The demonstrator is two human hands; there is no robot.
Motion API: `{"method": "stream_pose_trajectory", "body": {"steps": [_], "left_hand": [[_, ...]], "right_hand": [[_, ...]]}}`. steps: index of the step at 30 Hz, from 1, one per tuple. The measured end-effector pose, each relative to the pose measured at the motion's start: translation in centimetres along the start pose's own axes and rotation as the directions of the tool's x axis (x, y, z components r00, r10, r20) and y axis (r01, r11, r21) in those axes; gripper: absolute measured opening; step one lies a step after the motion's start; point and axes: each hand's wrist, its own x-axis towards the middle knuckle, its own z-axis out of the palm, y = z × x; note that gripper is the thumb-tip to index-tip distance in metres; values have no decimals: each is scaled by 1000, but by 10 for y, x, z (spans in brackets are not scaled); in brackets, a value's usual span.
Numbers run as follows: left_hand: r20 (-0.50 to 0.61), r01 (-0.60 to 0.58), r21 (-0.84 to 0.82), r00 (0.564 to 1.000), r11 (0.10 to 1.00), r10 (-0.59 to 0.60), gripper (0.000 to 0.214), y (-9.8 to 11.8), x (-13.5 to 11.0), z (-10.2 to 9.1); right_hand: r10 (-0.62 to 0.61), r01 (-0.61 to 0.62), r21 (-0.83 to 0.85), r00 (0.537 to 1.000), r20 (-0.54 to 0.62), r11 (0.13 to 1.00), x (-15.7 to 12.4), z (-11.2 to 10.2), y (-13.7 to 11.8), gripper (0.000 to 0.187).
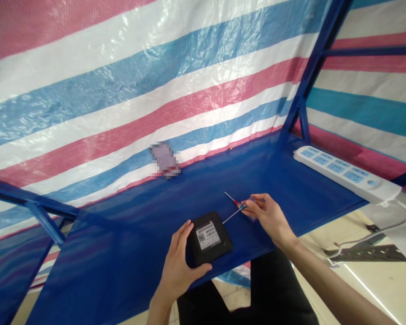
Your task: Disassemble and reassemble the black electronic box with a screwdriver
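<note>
- From my remote seat I read the right hand (264, 215) as gripping: thumb and fingers are closed on a teal-marked screwdriver (232, 215), whose handle mostly hides behind them.
- The same hand also carries a red-collared screwdriver (230, 198), its shaft pointing far and left, clear of the work.
- The relation I judge everything hangs on: the teal-marked shaft runs left and nearward from the right hand, its tip at the right edge of the box (212, 257), by the far corner. I cannot tell whether the tip touches or has entered anything.
- The left hand (179, 253) is the nearer one to the box. I see it curved around the left side, fingers at the left edge and thumb at the near edge, holding it.
- The box lies flat between my two hands, label (208, 235) up. It is almost square, so I take my axis from the shaft instead; its near edge runs roughly along that of the tabletop (122, 243).
- Farther out, a pixelated object (165, 159) stands at the tabletop's back, against the striped sheet (176, 119).
- Well to my right lies a power strip (345, 174), apart from both hands.
</note>
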Motion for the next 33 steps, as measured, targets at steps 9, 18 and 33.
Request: {"method": "stream_pose_trajectory", "body": {"steps": [9,18,33], "left_hand": [[39,15,2,999,1000,-15,90,0,1,-2],[32,44,0,999,999,-44,91,4,2,-2],[36,93,-27,995,995,-92,95,6,2,-1]], "right_hand": [[83,-83,57,996,13,995,-6,-7,0,39],[-112,120,-75,988,108,990,-22,12,-31,37],[-40,41,-12,997,66,999,-1,12,-13,42]]}}
